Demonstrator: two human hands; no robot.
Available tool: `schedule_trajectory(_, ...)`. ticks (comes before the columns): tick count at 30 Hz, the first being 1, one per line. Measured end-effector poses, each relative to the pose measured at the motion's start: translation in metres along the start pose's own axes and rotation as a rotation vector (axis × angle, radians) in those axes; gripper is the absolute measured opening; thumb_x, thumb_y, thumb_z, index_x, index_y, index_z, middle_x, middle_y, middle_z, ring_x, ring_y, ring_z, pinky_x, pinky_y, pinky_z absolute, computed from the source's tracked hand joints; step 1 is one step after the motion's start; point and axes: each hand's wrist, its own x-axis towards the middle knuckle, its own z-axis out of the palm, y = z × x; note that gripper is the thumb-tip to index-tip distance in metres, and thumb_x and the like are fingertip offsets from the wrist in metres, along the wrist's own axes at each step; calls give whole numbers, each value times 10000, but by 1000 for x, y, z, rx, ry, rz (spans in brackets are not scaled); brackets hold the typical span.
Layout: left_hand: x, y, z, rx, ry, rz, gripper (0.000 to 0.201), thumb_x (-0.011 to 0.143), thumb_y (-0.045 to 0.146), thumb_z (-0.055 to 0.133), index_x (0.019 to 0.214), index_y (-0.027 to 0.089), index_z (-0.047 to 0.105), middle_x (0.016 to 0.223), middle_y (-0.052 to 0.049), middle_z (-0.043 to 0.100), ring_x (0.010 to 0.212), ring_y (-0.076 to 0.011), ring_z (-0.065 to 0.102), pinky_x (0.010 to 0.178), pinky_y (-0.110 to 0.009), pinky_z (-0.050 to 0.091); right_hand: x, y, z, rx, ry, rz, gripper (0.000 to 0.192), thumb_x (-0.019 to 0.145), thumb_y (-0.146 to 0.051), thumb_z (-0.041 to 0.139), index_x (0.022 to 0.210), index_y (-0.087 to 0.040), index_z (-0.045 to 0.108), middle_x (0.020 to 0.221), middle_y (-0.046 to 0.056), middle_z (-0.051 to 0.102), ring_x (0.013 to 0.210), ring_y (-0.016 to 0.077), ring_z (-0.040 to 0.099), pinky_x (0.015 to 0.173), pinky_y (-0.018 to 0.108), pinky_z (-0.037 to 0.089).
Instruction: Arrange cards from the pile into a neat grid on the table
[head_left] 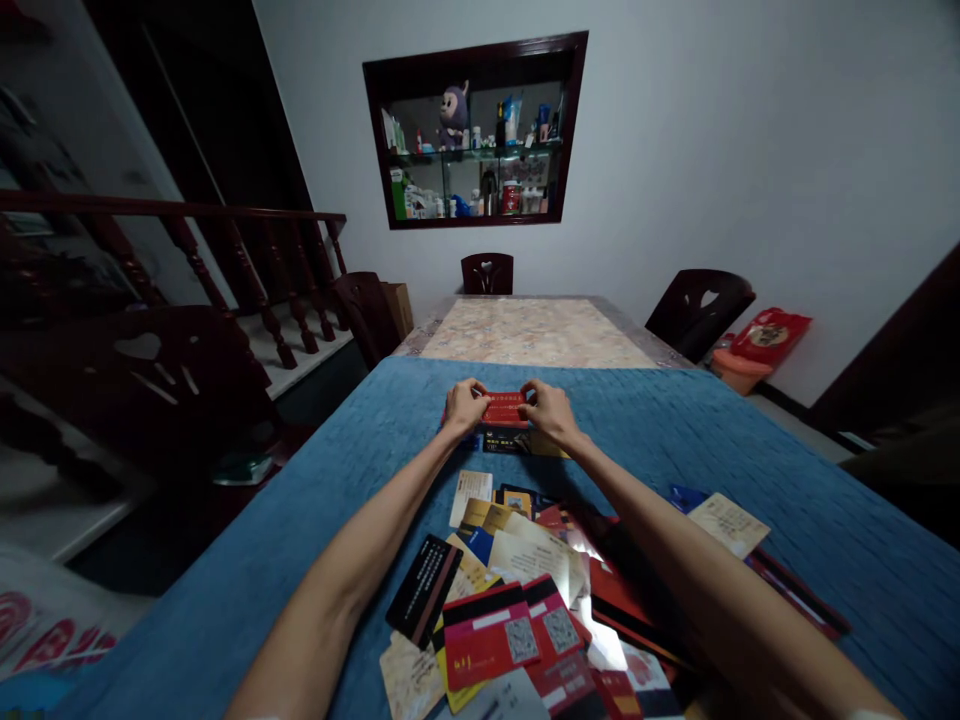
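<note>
Hands at full reach: left hand point(465, 405) and right hand point(550, 408) pinch opposite ends of a red card point(504, 408), apparently squaring it over dark cards point(517, 441) lying just nearer. Behind both wrists, toward the body, a loose card heap point(525, 600) covers the blue cloth point(315, 500) on the desk point(532, 335).

The left hand point(465, 405) and right hand point(550, 410) gripped a red card point(504, 408) between them, above a black card point(506, 441).
</note>
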Motion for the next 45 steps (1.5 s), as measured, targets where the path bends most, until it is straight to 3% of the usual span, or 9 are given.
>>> schedule_trajectory(11, 4, 1, 18, 261, -62, -8, 184, 755, 219, 642, 910, 224, 742, 896, -75, 743, 960, -243, 622, 896, -365, 394, 14, 17, 13, -108, -71, 74, 340, 745, -214, 614, 1080, -212, 671, 962, 71, 727, 900, 207, 652, 700, 248, 419)
schedule_trajectory(19, -2, 1, 21, 377, -104, 43, 235, 814, 244, 579, 985, 235, 740, 965, -107, 739, 1114, -312, 522, 917, -438, 325, 13, 20, 22, -139, -105, 68, 342, 779, -204, 576, 1105, -201, 679, 1010, 92, 729, 920, 209, 663, 690, 238, 414)
schedule_trajectory(30, -8, 0, 25, 460, -114, 139, 255, 847, 193, 539, 990, 181, 750, 1069, -175, 710, 1133, -382, 453, 905, -505, 280, 10, 20, 29, -199, -125, 33, 284, 853, -222, 522, 1075, -170, 691, 1083, 143, 708, 999, 235, 653, 742, 258, 423)
schedule_trajectory(45, -9, -2, 26, 624, -142, 222, 268, 870, 182, 488, 915, 212, 750, 1061, -135, 646, 1123, -328, 412, 927, -501, 312, 9, 23, 35, -237, -113, 30, 280, 891, -245, 507, 1101, -178, 681, 1131, 148, 667, 1022, 237, 636, 792, 274, 437)
